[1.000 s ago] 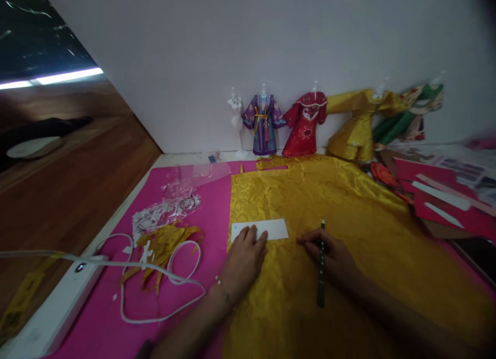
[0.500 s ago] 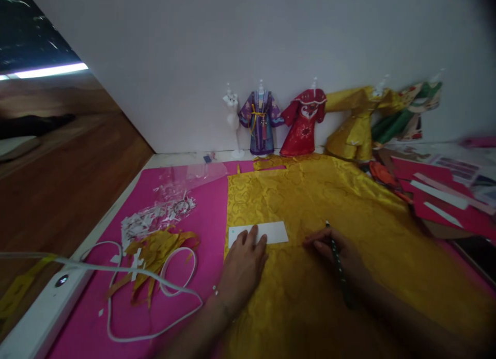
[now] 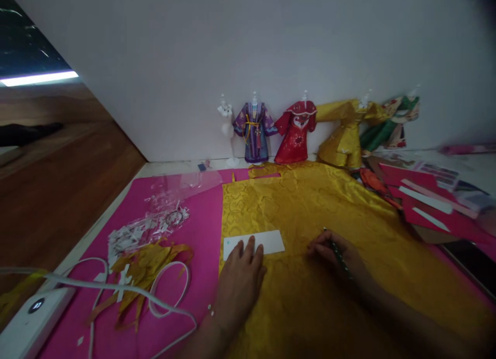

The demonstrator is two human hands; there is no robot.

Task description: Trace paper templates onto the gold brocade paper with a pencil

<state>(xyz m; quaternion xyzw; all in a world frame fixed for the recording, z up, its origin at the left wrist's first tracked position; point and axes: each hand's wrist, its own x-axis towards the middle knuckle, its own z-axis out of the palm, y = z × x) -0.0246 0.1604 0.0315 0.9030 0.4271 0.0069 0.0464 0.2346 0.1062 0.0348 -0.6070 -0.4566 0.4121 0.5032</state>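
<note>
My left hand (image 3: 241, 274) lies with its fingers spread on a white rectangular card (image 3: 271, 241), pressing it against gold patterned fabric (image 3: 306, 209). The card has a small greenish mark near its left end, and its lower edge is partly under my fingers. To the right of the card, my right hand (image 3: 341, 253) is closed around a dark pencil with light dots (image 3: 340, 259). The pencil leans back across the hand, with its pale end upward. The fingertips rest low over the fabric, apart from the card.
Small dressed mannequins, including a red robe (image 3: 297, 134), stand along the wall. On the pink mat (image 3: 201, 297) lie gold fabric scraps (image 3: 149, 263), a bag of white bits (image 3: 143, 230) and a white cable (image 3: 127, 286). Red sheets (image 3: 414, 181) and a phone (image 3: 470, 263) are at right.
The camera view has shifted, so the scene sits lower and slightly left. My left hand stays on the card. My right hand still holds the pencil and sits slightly farther from the card.
</note>
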